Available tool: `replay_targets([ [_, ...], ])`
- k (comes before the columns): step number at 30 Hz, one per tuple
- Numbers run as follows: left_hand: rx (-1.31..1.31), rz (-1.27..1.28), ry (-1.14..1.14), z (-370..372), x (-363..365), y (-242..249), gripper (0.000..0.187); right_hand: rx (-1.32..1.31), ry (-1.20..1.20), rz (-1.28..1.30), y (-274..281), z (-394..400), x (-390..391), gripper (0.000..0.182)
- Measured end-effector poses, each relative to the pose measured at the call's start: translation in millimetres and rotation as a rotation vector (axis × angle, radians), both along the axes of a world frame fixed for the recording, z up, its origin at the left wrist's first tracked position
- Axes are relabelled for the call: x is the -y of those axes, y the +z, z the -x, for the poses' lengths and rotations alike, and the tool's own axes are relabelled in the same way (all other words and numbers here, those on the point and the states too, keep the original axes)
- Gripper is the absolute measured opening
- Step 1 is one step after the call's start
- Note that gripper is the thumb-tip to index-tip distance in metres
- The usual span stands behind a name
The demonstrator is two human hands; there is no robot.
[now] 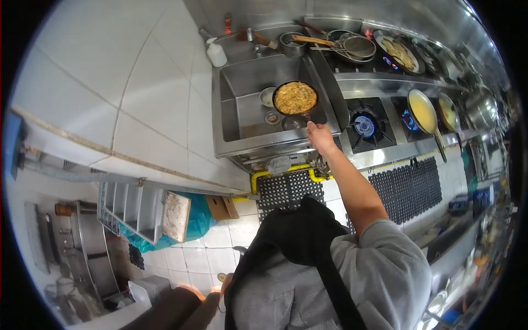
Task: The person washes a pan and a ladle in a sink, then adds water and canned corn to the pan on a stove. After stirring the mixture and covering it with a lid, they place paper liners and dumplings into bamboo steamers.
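Observation:
My right hand (319,135) is closed around the handle of a dark frying pan (274,104), with my arm stretched forward. The pan is over the steel sink (234,118), and a round, golden-brown, omelette-like food (297,98) fills it. Beside the pan in the sink are a small round metal dish (267,97) and the drain (272,118). Of my left hand, only a sliver of skin (226,282) may show beside my body; its fingers are hidden.
Right of the sink, a burner (364,126) is lit. Farther along stand a pan of yellow liquid (422,111) and another pan (449,112). Behind are a strainer (359,47) and a pan of frying food (400,53). A tiled wall (154,82) borders the left.

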State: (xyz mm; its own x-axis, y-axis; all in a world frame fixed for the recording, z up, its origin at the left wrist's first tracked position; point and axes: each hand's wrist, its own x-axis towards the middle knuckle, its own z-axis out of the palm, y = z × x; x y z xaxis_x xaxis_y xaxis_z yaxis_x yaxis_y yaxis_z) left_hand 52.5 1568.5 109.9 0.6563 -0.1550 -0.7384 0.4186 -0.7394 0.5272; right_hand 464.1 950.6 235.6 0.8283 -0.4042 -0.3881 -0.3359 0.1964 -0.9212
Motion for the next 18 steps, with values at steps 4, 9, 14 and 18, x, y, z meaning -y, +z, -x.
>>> replay_targets([
  [4,-0.023,-0.025,-0.030,-21.8,7.5,4.8,0.036,0.021,-0.066,-0.096,42.4,38.3,34.2,0.039],
  [9,-0.051,-0.042,-0.095,-53.4,28.9,-2.2,0.037,0.124,-0.203,0.013,81.1,95.3,111.3,0.040],
  [14,-0.062,-0.049,-0.141,-82.0,63.9,-8.5,0.038,0.033,-0.326,0.148,55.6,146.2,198.9,0.041],
  [18,-0.062,-0.057,-0.145,-95.9,95.7,-6.5,0.039,-0.023,-0.347,0.190,-22.9,165.9,247.5,0.043],
])
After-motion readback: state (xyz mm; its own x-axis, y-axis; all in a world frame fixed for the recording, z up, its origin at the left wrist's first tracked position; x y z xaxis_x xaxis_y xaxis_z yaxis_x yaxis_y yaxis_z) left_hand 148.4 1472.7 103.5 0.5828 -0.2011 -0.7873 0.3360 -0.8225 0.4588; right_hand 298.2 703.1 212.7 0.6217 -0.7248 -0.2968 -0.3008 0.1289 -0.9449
